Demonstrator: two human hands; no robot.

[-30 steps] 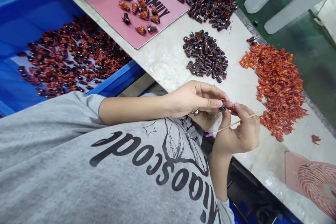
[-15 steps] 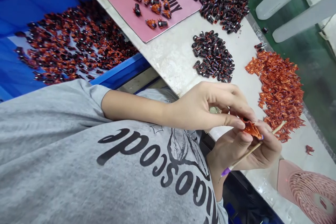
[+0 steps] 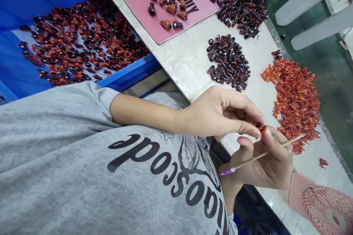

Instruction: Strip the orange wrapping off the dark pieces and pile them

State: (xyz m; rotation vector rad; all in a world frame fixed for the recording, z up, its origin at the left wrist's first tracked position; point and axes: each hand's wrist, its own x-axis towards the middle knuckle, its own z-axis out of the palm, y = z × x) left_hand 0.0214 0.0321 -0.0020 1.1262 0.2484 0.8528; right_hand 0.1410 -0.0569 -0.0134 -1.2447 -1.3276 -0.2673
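My left hand (image 3: 220,114) pinches a small dark red piece with a round orange-rimmed opening (image 3: 259,127) between thumb and fingers. My right hand (image 3: 264,161) is close below it, with a fingertip touching or nearly touching the piece's far end, where a bit of blue shows. Across my right hand lies a thin wooden stick (image 3: 257,156) with a purple tip, held among the fingers; the thumb stands away from the piece. How the small piece is put together is partly hidden by the fingertips.
Orange pieces (image 3: 298,102) form a large pile beyond my hands. Two heaps of black pieces (image 3: 230,60) lie further left. Several black-and-orange pieces sit on a pink board (image 3: 165,33); many more fill a blue bin (image 3: 127,71). A pink fan (image 3: 320,202) stands at right.
The piece has turned, so its round opening now shows. My right thumb has come away from it, and my right hand has dropped slightly with the stick. The view has shifted a little.
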